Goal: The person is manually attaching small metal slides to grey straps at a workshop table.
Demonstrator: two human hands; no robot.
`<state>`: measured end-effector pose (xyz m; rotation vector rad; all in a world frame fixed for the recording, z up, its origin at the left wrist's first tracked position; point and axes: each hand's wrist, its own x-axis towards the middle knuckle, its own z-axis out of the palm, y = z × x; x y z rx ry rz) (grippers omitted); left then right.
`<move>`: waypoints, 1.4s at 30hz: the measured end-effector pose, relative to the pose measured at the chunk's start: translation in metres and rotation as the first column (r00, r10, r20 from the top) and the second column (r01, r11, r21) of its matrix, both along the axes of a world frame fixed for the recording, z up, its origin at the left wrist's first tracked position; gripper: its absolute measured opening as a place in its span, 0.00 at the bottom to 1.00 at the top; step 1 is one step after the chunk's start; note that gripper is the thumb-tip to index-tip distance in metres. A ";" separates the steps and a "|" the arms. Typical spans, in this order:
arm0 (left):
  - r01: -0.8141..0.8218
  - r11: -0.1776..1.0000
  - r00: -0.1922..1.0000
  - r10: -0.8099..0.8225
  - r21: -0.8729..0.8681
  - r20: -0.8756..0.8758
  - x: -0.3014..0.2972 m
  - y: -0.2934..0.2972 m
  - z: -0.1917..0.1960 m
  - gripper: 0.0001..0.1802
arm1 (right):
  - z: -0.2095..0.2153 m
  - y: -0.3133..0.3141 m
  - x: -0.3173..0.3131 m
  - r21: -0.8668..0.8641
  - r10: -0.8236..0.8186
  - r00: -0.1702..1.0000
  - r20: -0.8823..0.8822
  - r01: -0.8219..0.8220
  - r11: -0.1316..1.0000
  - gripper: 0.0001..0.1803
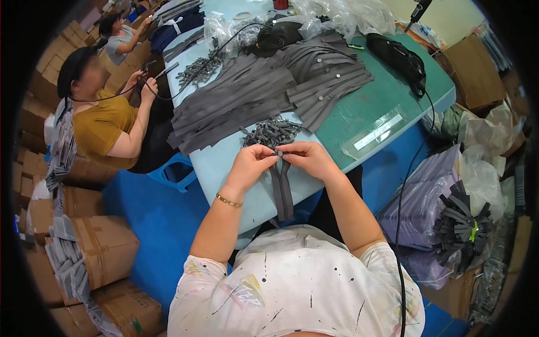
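Note:
My left hand [251, 166] and my right hand [310, 158] meet over the near edge of the table, fingers pinched at the top of a dark grey fabric strap [282, 194]. A small round light piece shows between my fingertips. From there the strap hangs down in two lengths toward my lap. Just beyond my fingers lies a pile of small dark grey pieces with metal-looking bits [273, 130]. Behind that pile, many flat grey straps [230, 98] are spread in overlapping rows, a few with round light pieces on them.
A green mat [359, 121] covers the table's right part, with a black bag [397, 60] and a black cord. At left, a co-worker in a mustard top [106, 128] handles a corded tool near a blue stool [174, 171]. Cardboard boxes [106, 247] and wrapped bundles [421, 196] flank the table.

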<state>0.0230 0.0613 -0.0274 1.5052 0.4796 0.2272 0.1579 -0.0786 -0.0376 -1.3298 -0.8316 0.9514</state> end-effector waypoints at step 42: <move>-0.084 0.971 0.992 0.103 -0.224 0.074 0.009 -0.021 0.000 0.12 | 0.002 -0.002 0.006 0.042 -0.094 0.980 -0.175 0.103 0.994 0.15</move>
